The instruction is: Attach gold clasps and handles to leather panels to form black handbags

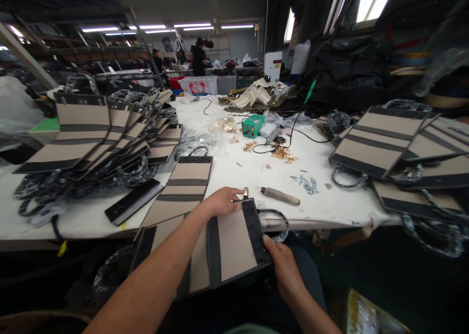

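A beige and black panel with a plastic-wrapped handle lies tilted across the table's front edge. My right hand grips its lower right edge, thumb on the black strip. My left hand is at its upper left edge, with fingers reaching to a small gold metal piece; whether they hold it is unclear. A tool with a wrapped grey-brown handle lies just beyond the panel. Flat silver pieces lie to its right.
Stacked panels stand left and right. A green box with a cable sits mid-table near gold pieces. A black strip lies front left. Two people are in the background.
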A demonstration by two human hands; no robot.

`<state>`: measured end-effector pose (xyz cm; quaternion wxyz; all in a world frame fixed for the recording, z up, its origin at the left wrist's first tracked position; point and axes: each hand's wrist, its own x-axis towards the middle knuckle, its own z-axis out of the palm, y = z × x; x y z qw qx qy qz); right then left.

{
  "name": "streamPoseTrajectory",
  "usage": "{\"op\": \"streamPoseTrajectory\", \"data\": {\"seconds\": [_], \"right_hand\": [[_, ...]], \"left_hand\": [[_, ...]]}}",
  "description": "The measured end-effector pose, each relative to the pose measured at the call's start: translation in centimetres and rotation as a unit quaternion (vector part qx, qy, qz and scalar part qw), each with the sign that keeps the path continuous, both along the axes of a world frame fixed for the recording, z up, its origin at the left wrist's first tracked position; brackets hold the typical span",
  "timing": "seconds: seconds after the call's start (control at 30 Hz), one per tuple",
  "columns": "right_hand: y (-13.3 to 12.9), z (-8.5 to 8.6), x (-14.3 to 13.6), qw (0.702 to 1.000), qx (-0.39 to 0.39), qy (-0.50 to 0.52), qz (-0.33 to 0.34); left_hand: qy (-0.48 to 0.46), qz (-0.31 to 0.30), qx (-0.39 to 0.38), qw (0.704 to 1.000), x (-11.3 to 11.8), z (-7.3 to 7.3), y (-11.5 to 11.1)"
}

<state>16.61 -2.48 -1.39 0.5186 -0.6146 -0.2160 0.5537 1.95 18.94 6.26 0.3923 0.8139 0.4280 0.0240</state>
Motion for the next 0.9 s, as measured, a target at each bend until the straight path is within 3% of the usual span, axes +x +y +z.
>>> {"op": "streamPoseTrajectory", "data": {"seconds": [0.13,0.27,0.33,0.43,0.5,0.57,0.63,0.7,0.77,0.9], "right_hand": [[0.6,-0.4,0.7,0.999,-0.005,-0.034,0.004],[0.9,-0.8,0.5,0.998,-0.022,-0.056,0.002],[0.9,-0.8,0.6,0.997,-0.021,-0.073,0.017],[0.3,0.1,1.7,0.983,-0.015,-0.155,0.092],[-0.3,1.3,3.0,0.95,-0.016,-0.281,0.134],[-0.4,3.1,4.2,0.896,0.015,-0.427,0.124],[0.6,4.8,4.8,0.841,0.105,-0.522,0.097],[2.7,5.8,4.6,0.797,0.209,-0.556,0.107],[5.4,5.7,4.0,0.759,0.251,-0.582,0.147],[9.0,3.3,3.4,0.716,0.205,-0.632,0.214]], "left_hand": [[0.0,0.054,0.053,0.997,0.0,-2.1,-0.7],[-0.013,0.114,0.151,0.982,-0.4,-2.8,-4.3],[-0.037,0.102,0.223,0.969,-0.6,-3.4,-6.4],[-0.07,0.071,0.327,0.94,-1.0,-4.8,-8.6],[-0.061,0.059,0.356,0.931,-1.3,-5.6,-9.3],[-0.04,0.048,0.364,0.929,-1.5,-6.1,-9.5],[-0.02,0.041,0.364,0.93,-1.5,-6.1,-9.4],[-0.002,0.035,0.359,0.933,-1.4,-5.9,-9.2],[0.017,0.03,0.35,0.936,-1.2,-5.5,-9.1],[0.043,0.032,0.329,0.943,-0.6,-5.2,-9.2]]}}
